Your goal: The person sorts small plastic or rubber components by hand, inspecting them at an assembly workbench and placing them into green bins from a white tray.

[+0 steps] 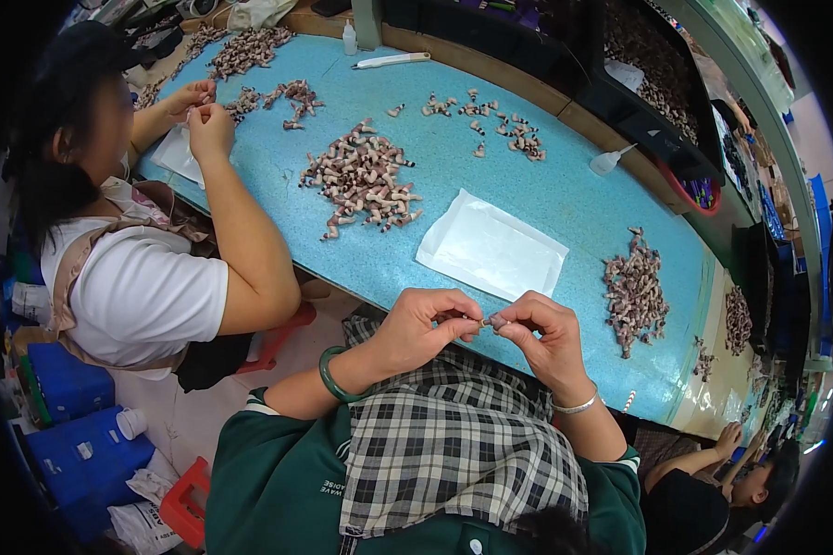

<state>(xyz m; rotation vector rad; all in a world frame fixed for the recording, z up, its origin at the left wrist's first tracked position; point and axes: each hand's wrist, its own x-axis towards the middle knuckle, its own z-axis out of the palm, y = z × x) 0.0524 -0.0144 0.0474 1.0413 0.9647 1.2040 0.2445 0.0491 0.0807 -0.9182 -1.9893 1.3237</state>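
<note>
My left hand (426,326), with a green bangle at its wrist, is closed in a pinch at the table's near edge. Facing it, my right hand (548,340) pinches a small greyish-purple piece (498,321) between thumb and fingers. The fingertips of both hands nearly meet, and a tiny pale bit shows between them at the left fingertips. Just beyond my hands lies a white paper sheet (495,245) on the blue tabletop (361,92). A large pile of small pinkish-and-dark moulded pieces (361,178) rests to its left, and a pile of purplish pieces (636,294) to its right.
A co-worker (148,250) sits at the left, both hands on a small piece. Another person (713,490) works at the lower right. Far back are scattered pieces (518,134), a white pen-like tool (391,61) and a dropper bottle (609,162). Black trays (652,129) stand above the far edge.
</note>
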